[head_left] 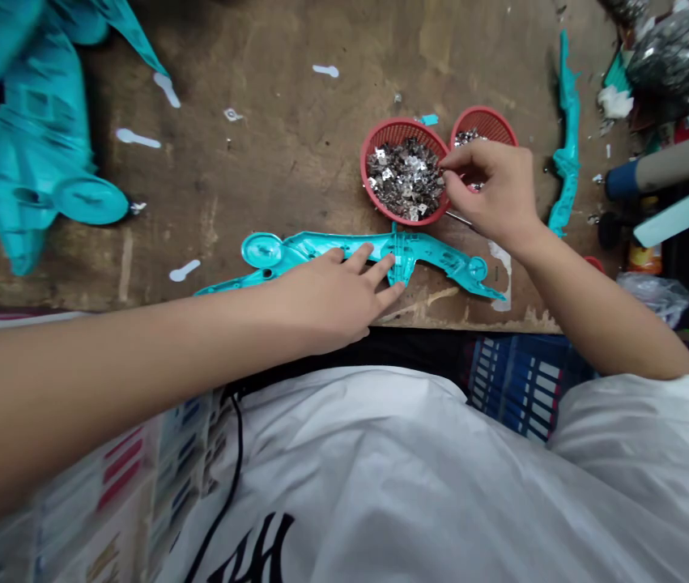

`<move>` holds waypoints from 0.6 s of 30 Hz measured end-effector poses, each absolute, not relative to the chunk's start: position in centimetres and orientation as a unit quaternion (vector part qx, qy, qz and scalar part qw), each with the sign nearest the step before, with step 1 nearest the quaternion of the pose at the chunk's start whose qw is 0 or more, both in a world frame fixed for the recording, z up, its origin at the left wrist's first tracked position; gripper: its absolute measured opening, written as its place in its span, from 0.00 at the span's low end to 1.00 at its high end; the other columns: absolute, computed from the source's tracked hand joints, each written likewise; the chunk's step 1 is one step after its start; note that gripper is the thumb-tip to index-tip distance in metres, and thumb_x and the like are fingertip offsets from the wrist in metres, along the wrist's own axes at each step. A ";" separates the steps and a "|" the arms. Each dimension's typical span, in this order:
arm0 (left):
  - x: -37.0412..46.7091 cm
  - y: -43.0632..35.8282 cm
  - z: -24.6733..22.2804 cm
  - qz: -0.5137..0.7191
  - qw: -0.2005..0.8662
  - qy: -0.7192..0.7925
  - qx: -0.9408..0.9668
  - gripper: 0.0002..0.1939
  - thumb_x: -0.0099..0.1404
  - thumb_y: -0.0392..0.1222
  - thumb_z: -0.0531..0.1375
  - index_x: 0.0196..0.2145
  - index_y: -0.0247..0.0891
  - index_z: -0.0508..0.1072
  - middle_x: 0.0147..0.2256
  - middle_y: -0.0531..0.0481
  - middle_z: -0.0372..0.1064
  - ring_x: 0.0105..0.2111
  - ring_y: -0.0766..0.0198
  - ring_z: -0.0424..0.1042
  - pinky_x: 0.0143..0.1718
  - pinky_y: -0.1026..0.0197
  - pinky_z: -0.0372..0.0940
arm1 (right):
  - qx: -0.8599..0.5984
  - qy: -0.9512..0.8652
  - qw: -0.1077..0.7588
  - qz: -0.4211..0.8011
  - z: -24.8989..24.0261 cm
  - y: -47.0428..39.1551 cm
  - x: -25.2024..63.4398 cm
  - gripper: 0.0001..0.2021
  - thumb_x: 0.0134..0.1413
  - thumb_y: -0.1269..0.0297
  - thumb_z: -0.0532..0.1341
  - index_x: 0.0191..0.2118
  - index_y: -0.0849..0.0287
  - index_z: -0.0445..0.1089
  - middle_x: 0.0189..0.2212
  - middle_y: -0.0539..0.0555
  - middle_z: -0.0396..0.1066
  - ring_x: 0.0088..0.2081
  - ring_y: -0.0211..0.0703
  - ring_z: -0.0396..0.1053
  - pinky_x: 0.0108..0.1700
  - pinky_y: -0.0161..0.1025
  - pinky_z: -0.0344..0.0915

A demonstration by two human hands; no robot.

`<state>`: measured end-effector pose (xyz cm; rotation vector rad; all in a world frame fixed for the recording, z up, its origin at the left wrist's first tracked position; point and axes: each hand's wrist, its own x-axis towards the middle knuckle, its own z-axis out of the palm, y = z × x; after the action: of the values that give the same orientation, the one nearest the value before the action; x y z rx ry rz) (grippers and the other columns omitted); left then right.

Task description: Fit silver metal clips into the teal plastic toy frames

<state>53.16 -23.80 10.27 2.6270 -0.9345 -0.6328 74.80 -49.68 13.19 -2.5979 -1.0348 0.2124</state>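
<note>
The long turquoise part point(347, 243) lies along the near edge of the worktop point(271, 105), and work on it looks under way rather than finished. The left hand point(341, 298) rests across it with spread, ungripping fingers, while the right hand point(493, 190) is at the larger red basket point(401, 127), thumb and forefinger drawn together over the rim; whether they pinch one of the small metal clips point(410, 174) I cannot tell. Nor can I make out, at this size, how many clips the part already carries. Both that basket and the smaller red basket point(493, 118) behind the right hand have clips in them, so supply seems ample. A narrow turquoise piece point(568, 146) lies apart on the right, and a turquoise heap point(40, 129) fills the far left. White tabs point(138, 138) lie scattered between, and a thin rod point(458, 219) beneath the right hand could get in its way.
</note>
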 end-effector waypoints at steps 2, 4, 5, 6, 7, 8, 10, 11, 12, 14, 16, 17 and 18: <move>53.4 -23.8 10.4 -0.239 0.123 -0.326 0.906 0.47 0.80 0.47 0.77 0.91 0.46 0.74 0.92 0.27 0.57 0.89 0.07 0.62 0.80 0.13 0.75 | -0.918 -0.326 0.210 0.083 12.9 -49.7 75.0 0.13 0.92 0.52 0.66 0.59 0.52 0.86 0.57 0.59 0.91 0.57 0.64 0.87 0.64 0.62 0.87; 53.8 -23.8 11.0 -0.256 0.089 -0.331 0.904 0.48 0.83 0.49 0.77 0.93 0.46 0.71 0.93 0.27 0.55 0.89 0.09 0.61 0.79 0.15 0.77 | -0.916 -0.287 0.265 0.094 12.4 -49.4 75.2 0.08 0.88 0.56 0.71 0.51 0.51 0.83 0.53 0.58 0.91 0.54 0.60 0.87 0.61 0.57 0.88; 54.0 -23.9 11.4 -0.265 0.070 -0.333 0.903 0.48 0.84 0.50 0.76 0.94 0.46 0.70 0.93 0.27 0.53 0.90 0.10 0.61 0.79 0.17 0.78 | -0.911 -0.263 0.304 0.096 12.3 -49.1 75.2 0.07 0.84 0.58 0.73 0.48 0.50 0.81 0.51 0.57 0.91 0.52 0.59 0.87 0.59 0.56 0.88; 54.1 -24.0 12.0 -0.275 0.054 -0.333 0.901 0.48 0.85 0.50 0.76 0.95 0.46 0.68 0.94 0.26 0.51 0.90 0.11 0.60 0.79 0.17 0.77 | -0.901 -0.236 0.349 0.102 12.3 -49.0 75.1 0.08 0.81 0.61 0.74 0.44 0.49 0.78 0.48 0.56 0.90 0.50 0.58 0.87 0.57 0.55 0.88; 54.1 -24.1 12.7 -0.286 0.044 -0.329 0.899 0.49 0.87 0.51 0.75 0.96 0.45 0.65 0.94 0.26 0.49 0.91 0.11 0.58 0.81 0.17 0.76 | -0.885 -0.211 0.399 0.112 12.4 -48.9 74.9 0.10 0.77 0.63 0.76 0.42 0.49 0.76 0.46 0.54 0.88 0.47 0.57 0.87 0.55 0.54 0.87; 53.9 -24.2 13.6 -0.300 0.042 -0.324 0.896 0.50 0.88 0.51 0.75 0.96 0.43 0.63 0.95 0.26 0.46 0.92 0.12 0.55 0.83 0.17 0.73 | -0.865 -0.190 0.446 0.132 12.6 -49.0 74.5 0.12 0.73 0.64 0.77 0.40 0.48 0.75 0.44 0.53 0.87 0.45 0.56 0.86 0.53 0.53 0.87; 53.0 -24.7 15.5 -0.315 0.057 -0.316 0.893 0.52 0.89 0.52 0.75 0.98 0.42 0.60 0.96 0.26 0.39 0.94 0.13 0.50 0.88 0.17 0.67 | -0.816 -0.162 0.526 0.176 13.4 -49.6 73.4 0.14 0.68 0.66 0.80 0.39 0.47 0.75 0.40 0.50 0.84 0.42 0.54 0.85 0.50 0.51 0.86; 52.5 -25.1 16.4 -0.314 0.071 -0.316 0.893 0.53 0.89 0.54 0.75 0.98 0.42 0.59 0.96 0.26 0.37 0.94 0.14 0.50 0.88 0.18 0.66 | -0.797 -0.155 0.550 0.198 13.9 -50.1 72.8 0.13 0.68 0.66 0.81 0.40 0.47 0.76 0.39 0.50 0.84 0.41 0.53 0.84 0.50 0.50 0.86; 51.9 -25.6 17.4 -0.307 0.084 -0.319 0.893 0.53 0.88 0.56 0.75 0.98 0.42 0.60 0.96 0.27 0.38 0.94 0.15 0.52 0.88 0.19 0.67 | -0.785 -0.151 0.562 0.214 14.3 -50.7 72.2 0.12 0.68 0.66 0.80 0.41 0.47 0.78 0.39 0.49 0.84 0.41 0.53 0.83 0.50 0.49 0.85; 51.2 -26.7 18.8 -0.285 0.107 -0.338 0.891 0.51 0.88 0.58 0.74 0.97 0.44 0.63 0.95 0.29 0.44 0.93 0.19 0.58 0.86 0.23 0.72 | -0.784 -0.148 0.559 0.227 14.7 -52.0 71.2 0.08 0.71 0.69 0.76 0.42 0.47 0.81 0.40 0.50 0.85 0.40 0.51 0.83 0.49 0.48 0.84; 51.7 -27.7 19.4 -0.265 0.116 -0.360 0.887 0.47 0.89 0.57 0.72 0.94 0.43 0.67 0.93 0.32 0.55 0.90 0.23 0.64 0.83 0.25 0.76 | -0.810 -0.163 0.514 0.231 14.8 -53.2 70.8 0.07 0.74 0.71 0.73 0.44 0.49 0.84 0.39 0.51 0.86 0.41 0.52 0.84 0.48 0.48 0.83; 52.5 -28.0 19.4 -0.254 0.115 -0.362 0.890 0.44 0.90 0.55 0.71 0.93 0.42 0.69 0.91 0.32 0.60 0.89 0.25 0.67 0.82 0.26 0.77 | -0.827 -0.177 0.481 0.231 14.7 -53.8 70.7 0.07 0.75 0.70 0.73 0.44 0.49 0.86 0.39 0.52 0.86 0.42 0.54 0.85 0.49 0.48 0.83; 53.6 -28.0 19.2 -0.237 0.112 -0.352 0.899 0.40 0.91 0.53 0.69 0.92 0.40 0.71 0.90 0.32 0.64 0.87 0.26 0.70 0.81 0.26 0.77 | -0.842 -0.196 0.443 0.236 14.6 -54.3 70.8 0.06 0.76 0.68 0.74 0.45 0.49 0.87 0.39 0.53 0.87 0.45 0.57 0.86 0.50 0.49 0.84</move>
<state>53.60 -28.00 19.24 2.6376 -1.0340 -0.6944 70.83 -54.30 14.60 -2.0886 -0.4862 0.5850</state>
